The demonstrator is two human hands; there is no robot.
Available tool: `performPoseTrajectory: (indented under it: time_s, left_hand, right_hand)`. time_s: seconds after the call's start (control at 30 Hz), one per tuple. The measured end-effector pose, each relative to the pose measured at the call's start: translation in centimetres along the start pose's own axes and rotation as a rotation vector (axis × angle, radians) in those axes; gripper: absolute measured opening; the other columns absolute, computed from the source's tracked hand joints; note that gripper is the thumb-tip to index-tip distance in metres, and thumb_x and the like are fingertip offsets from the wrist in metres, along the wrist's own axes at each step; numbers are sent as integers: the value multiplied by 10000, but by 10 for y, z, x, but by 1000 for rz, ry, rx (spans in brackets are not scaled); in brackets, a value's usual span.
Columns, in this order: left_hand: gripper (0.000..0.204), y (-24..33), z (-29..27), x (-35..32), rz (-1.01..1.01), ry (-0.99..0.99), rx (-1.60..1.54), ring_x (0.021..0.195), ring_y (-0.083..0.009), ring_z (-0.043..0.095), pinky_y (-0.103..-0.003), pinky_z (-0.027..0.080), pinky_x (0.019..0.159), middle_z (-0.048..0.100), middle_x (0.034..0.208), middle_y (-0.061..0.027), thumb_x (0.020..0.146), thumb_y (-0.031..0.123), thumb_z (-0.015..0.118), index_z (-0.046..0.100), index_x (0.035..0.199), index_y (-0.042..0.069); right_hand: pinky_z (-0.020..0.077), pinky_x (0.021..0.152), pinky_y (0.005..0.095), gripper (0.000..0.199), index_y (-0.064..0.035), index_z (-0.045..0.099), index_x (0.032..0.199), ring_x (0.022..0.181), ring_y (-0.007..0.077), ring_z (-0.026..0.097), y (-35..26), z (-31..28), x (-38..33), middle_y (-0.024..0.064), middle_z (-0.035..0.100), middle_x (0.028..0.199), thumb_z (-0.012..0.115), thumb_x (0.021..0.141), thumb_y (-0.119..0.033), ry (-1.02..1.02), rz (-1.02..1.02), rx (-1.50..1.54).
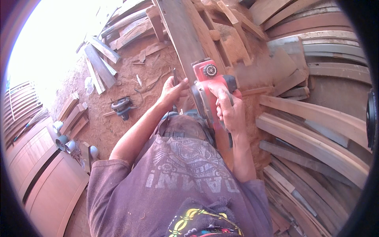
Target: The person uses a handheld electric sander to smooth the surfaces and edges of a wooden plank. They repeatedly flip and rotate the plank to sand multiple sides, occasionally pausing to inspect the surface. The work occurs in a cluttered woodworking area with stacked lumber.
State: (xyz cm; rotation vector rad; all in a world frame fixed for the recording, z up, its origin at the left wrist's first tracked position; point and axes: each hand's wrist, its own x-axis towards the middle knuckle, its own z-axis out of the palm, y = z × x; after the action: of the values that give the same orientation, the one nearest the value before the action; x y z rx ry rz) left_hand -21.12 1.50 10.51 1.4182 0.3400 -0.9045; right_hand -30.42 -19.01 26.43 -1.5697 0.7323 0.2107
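Note:
A red electric hand planer (208, 77) rides on a long grey wooden plank (182, 35) that runs away from me toward the top of the view. My right hand (227, 108) is closed around the planer's rear handle. My left hand (173, 91) rests on the plank's left edge beside the planer, fingers curled over the wood. Fine dust hangs in the air to the right of the planer.
Curved wooden boards (316, 134) are stacked at the right. Loose offcuts (100, 63) and a dark power tool (121, 106) lie on the sawdust floor at the left. Panelled door pieces (43, 173) and small white cups (63, 142) sit at lower left.

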Motion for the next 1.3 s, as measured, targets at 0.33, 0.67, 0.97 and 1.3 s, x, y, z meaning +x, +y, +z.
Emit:
performPoseTrajectory:
  time_s: [0.33, 0.67, 0.97, 1.3]
  left_hand:
    - [417, -3, -2, 2, -90, -67, 34, 770, -64, 637, -236, 488, 601, 733, 1002, -20, 1027, 414, 745, 625, 1214, 61]
    - [508, 20, -4, -9, -72, -144, 125, 804, -112, 596, -296, 498, 685, 713, 990, -57, 976, 479, 787, 594, 1164, 48]
    - [544, 23, -7, -5, -91, -175, 132, 865, -130, 629, -318, 543, 727, 692, 1032, -74, 942, 494, 820, 579, 1144, 51]
    - [628, -5, -11, 11, -79, -160, 149, 919, -188, 690, -358, 596, 724, 678, 1059, -103, 927, 455, 827, 544, 1276, 16]
  right_hand:
    - [384, 473, 231, 468, -21, 692, 842, 555, 32, 514, -28, 18, 58, -35, 565, 711, 618, 1077, -419, -1, -29, -15]
    - [391, 469, 249, 486, -8, 686, 830, 547, 45, 521, -54, 31, 88, -24, 566, 692, 623, 1067, -428, -9, -86, -38]
    - [368, 456, 281, 473, 8, 696, 741, 492, 60, 514, -88, 51, 123, -25, 537, 585, 684, 1004, -385, 8, -49, 7]
    - [390, 449, 271, 496, -4, 816, 1008, 490, 66, 510, -120, 79, 197, -22, 542, 585, 620, 1018, -459, -66, -133, -51]
